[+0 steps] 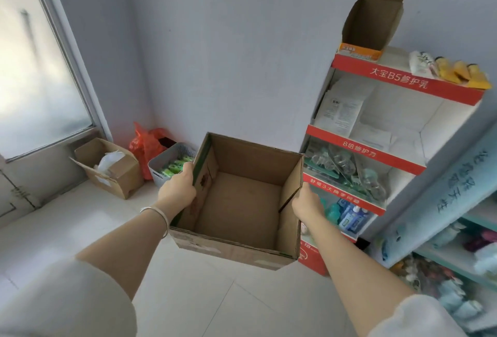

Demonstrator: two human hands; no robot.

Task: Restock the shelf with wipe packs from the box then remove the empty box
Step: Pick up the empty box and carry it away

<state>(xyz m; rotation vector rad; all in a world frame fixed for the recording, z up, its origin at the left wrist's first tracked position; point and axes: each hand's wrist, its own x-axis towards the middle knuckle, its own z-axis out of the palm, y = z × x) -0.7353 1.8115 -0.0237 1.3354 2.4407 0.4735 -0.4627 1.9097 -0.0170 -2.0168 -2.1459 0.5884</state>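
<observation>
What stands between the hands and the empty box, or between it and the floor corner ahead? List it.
Nothing separates them: the left hand and right hand grip the cardboard box by its side walls. In the corner ahead, an open carton, a grey basket and a red plastic bag sit on the floor.

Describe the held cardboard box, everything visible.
The cardboard box is brown corrugated card, open-topped and empty, its inside bare. Green and red print marks its left wall; pale tape remnants line the near edge. It is held above the tiled floor, left hand gripping its left wall, right hand its right wall.
</observation>
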